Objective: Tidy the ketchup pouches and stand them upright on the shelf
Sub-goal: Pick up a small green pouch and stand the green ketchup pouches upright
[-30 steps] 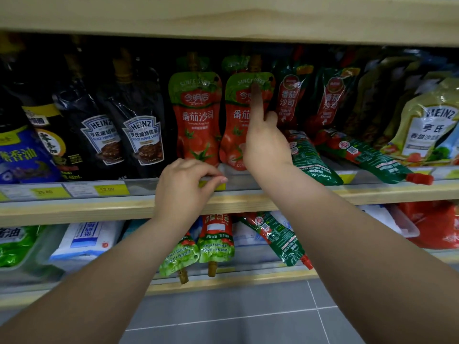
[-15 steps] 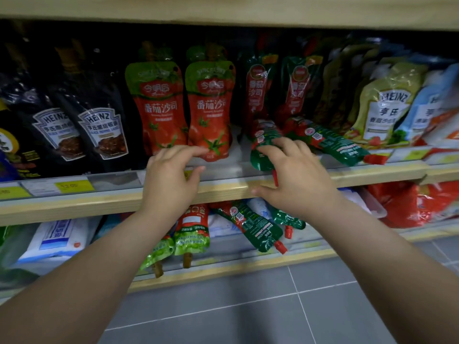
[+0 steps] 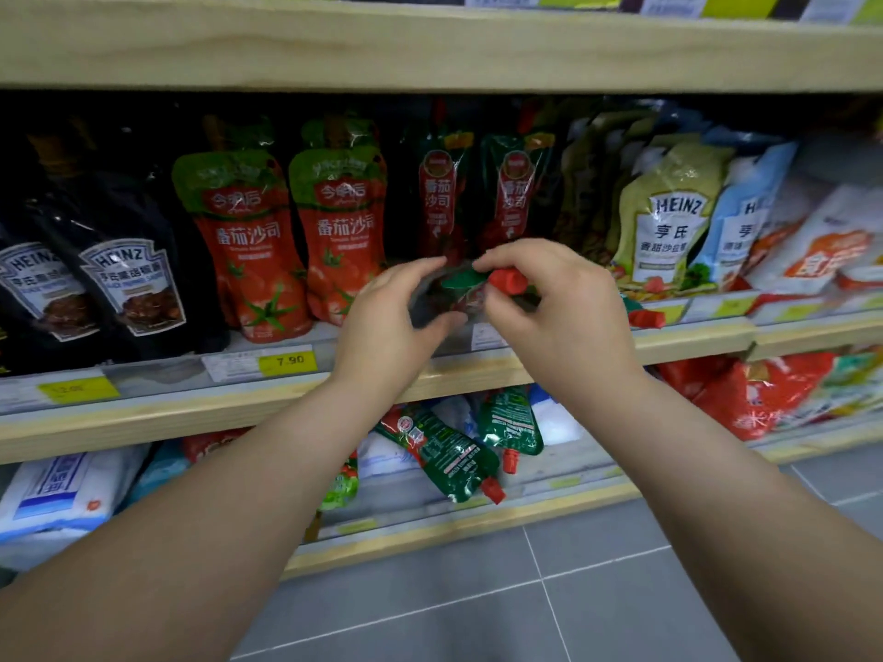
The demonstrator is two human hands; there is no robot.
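A green ketchup pouch (image 3: 466, 291) with a red cap is held between both hands in front of the middle shelf (image 3: 693, 334). My left hand (image 3: 387, 322) grips its left side; my right hand (image 3: 559, 303) grips the cap end. Behind them two dark green ketchup pouches (image 3: 439, 198) stand upright. Two larger red-and-green tomato pouches (image 3: 341, 231) stand to their left. Another fallen green pouch shows only its red cap (image 3: 646, 319) to the right of my right hand. On the lower shelf two green pouches (image 3: 444, 453) lie head down.
Black Heinz pepper sauce pouches (image 3: 129, 284) fill the shelf's left side. Pale green and blue Heinz salad dressing pouches (image 3: 669, 217) stand at the right. Price tags (image 3: 286, 360) line the shelf edge. Red bags (image 3: 755, 394) and white packs (image 3: 62, 484) lie on the lower shelf above a grey tiled floor.
My right hand has lifted the fallen green pouch off the shelf. My left hand left the shelf edge and took hold of the pouch's other side. The view shifted right.
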